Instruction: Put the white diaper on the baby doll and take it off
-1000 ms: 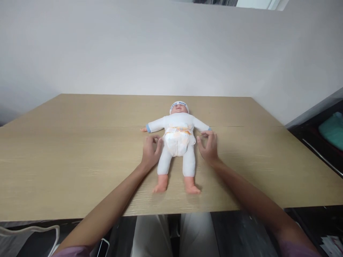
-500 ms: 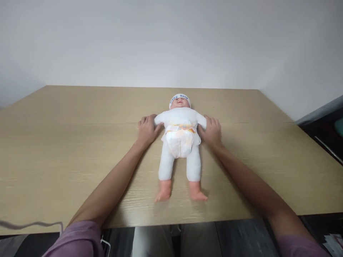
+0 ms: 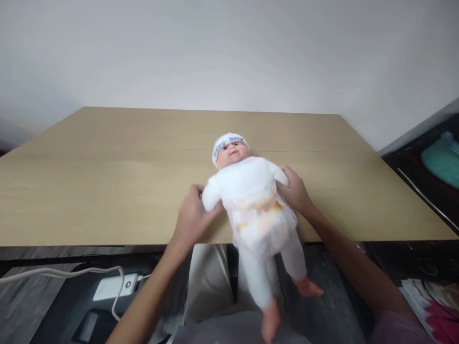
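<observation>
Between my hands is a baby doll [image 3: 247,177] in a white suit, with a white lettered headband and a white diaper [image 3: 265,222] round its hips. My left hand [image 3: 195,210] is closed round the doll's arm on the left. On the other side, my right hand [image 3: 294,191] grips the opposite arm close to the body. The doll tilts, its head over the table [image 3: 118,177] and its legs hanging past the front edge above my lap. Its diaper and legs are smeared by motion.
Below the table at left lie a white device [image 3: 113,287] with a cable [image 3: 53,272] and a dark phone-like object [image 3: 93,326]. Teal cloth [image 3: 442,160] sits on a dark shelf at right. Papers and something pink [image 3: 444,320] are at lower right.
My hands have drawn the doll toward me, so its legs now hang off the table edge and its body slants. The view has shifted, showing more below the table.
</observation>
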Tool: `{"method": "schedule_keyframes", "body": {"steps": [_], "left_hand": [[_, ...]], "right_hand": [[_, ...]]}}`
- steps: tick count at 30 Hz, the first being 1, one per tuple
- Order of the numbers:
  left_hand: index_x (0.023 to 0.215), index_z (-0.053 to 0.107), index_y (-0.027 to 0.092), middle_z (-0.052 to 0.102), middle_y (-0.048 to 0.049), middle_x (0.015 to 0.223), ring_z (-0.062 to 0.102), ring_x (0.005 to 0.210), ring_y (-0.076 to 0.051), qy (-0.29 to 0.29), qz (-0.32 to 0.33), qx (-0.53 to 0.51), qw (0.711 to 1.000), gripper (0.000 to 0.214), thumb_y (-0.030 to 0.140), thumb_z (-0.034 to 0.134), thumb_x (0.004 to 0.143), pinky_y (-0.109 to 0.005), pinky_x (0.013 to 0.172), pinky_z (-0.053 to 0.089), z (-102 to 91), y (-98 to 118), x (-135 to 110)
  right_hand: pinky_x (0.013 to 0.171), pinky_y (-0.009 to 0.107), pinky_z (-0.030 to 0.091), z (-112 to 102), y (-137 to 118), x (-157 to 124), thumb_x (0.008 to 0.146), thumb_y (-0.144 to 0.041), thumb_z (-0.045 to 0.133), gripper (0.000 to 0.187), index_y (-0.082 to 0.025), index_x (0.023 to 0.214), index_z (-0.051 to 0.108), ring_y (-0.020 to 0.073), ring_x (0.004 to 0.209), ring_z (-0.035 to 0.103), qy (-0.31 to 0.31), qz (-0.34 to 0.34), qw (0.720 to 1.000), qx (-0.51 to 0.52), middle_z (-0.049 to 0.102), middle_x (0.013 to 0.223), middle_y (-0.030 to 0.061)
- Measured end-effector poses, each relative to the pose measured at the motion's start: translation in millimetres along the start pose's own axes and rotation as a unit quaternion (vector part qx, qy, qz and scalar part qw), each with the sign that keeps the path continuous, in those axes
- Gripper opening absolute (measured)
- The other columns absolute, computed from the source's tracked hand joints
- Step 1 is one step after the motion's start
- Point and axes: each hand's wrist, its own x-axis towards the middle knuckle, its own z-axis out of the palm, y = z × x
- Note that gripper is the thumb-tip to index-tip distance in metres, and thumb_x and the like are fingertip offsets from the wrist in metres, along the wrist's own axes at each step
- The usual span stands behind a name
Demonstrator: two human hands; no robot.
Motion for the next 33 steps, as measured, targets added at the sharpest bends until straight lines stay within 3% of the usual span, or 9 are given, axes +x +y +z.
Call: {"method": "schedule_keyframes", "body": {"steps": [5,8,10,12,16,19,23,28,33], "left_hand": [[0.113,0.054,0.023,0.076,-0.0082,0.104,0.077,0.090,-0.030,-0.145,0.004,-0.083,0.986,0.041,0.044,0.073,0.084,-0.038,0.077,0.059,6.5,-21,-171],[0.116,0.058,0.023,0.078,-0.0112,0.112,0.077,0.103,-0.033,-0.224,-0.011,-0.067,0.972,0.042,0.030,0.071,0.077,-0.041,0.085,0.060,14.7,-43,-245],[0.121,0.058,0.023,0.078,-0.0123,0.115,0.076,0.110,-0.034,-0.263,-0.021,-0.035,0.964,0.048,0.024,0.069,0.075,-0.042,0.090,0.059,16.6,-57,-275],[0.123,0.057,0.023,0.078,-0.0122,0.113,0.076,0.106,-0.033,-0.296,-0.036,0.001,0.954,0.046,0.025,0.067,0.078,-0.040,0.089,0.057,15.2,-68,-291],[0.120,0.054,0.022,0.076,-0.0117,0.106,0.074,0.101,-0.034,-0.338,-0.027,0.066,0.938,0.040,0.032,0.066,0.083,-0.038,0.085,0.052,10.4,-80,-301],[0.115,0.052,0.024,0.076,-0.0091,0.101,0.073,0.100,-0.034,-0.343,-0.013,0.099,0.934,0.037,0.033,0.066,0.081,-0.037,0.084,0.050,10.9,-83,-309],[0.111,0.051,0.025,0.075,-0.0081,0.099,0.073,0.097,-0.034,-0.329,-0.024,0.092,0.940,0.033,0.038,0.067,0.085,-0.037,0.082,0.050,16.1,-85,-329],[0.124,0.055,0.022,0.077,-0.0116,0.104,0.074,0.103,-0.038,-0.282,-0.036,0.100,0.954,0.044,0.057,0.064,0.098,-0.042,0.086,0.053,18.0,-83,-349],[0.128,0.060,0.021,0.075,-0.0152,0.125,0.070,0.114,-0.041,-0.175,0.053,0.133,0.974,0.051,0.064,0.063,0.102,-0.051,0.097,0.051,13.5,-73,-350]], "right_hand": [[0.105,0.046,0.049,-53,-35,-106,0.097,-0.034,0.070,0.040,-0.028,0.136,0.069,0.0314,0.118,0.065,-0.137,-0.035,0.989,0.031,0.073,0.129,0.0075],[0.109,0.046,0.048,-57,-54,-165,0.098,-0.029,0.069,0.041,-0.031,0.139,0.069,0.0320,0.125,0.062,-0.231,-0.029,0.972,0.019,0.071,0.133,0.0074],[0.109,0.047,0.047,-44,-61,-197,0.097,-0.024,0.068,0.042,-0.030,0.138,0.070,0.0320,0.124,0.061,-0.272,-0.012,0.962,0.001,0.071,0.133,0.0078],[0.108,0.047,0.049,-22,-62,-222,0.094,-0.021,0.066,0.043,-0.028,0.136,0.071,0.0318,0.120,0.061,-0.279,0.017,0.960,-0.019,0.072,0.129,0.0085],[0.110,0.043,0.049,25,-54,-255,0.087,-0.013,0.060,0.056,-0.027,0.141,0.070,0.0305,0.124,0.062,-0.257,0.087,0.961,-0.053,0.072,0.131,0.0089],[0.112,0.042,0.047,44,-48,-271,0.087,-0.013,0.059,0.059,-0.026,0.143,0.070,0.0303,0.125,0.063,-0.260,0.102,0.958,-0.072,0.072,0.135,0.0095],[0.112,0.042,0.048,49,-41,-294,0.090,-0.015,0.060,0.055,-0.027,0.143,0.071,0.0312,0.127,0.063,-0.247,0.095,0.961,-0.079,0.073,0.138,0.0101],[0.112,0.047,0.047,47,-23,-317,0.100,-0.026,0.062,0.050,-0.027,0.150,0.068,0.0318,0.128,0.063,-0.230,0.092,0.962,-0.110,0.073,0.141,0.0123],[0.118,0.052,0.046,27,-21,-326,0.104,-0.037,0.064,0.036,-0.025,0.136,0.076,0.0312,0.132,0.062,-0.202,0.077,0.974,-0.072,0.073,0.141,0.0123]]}}
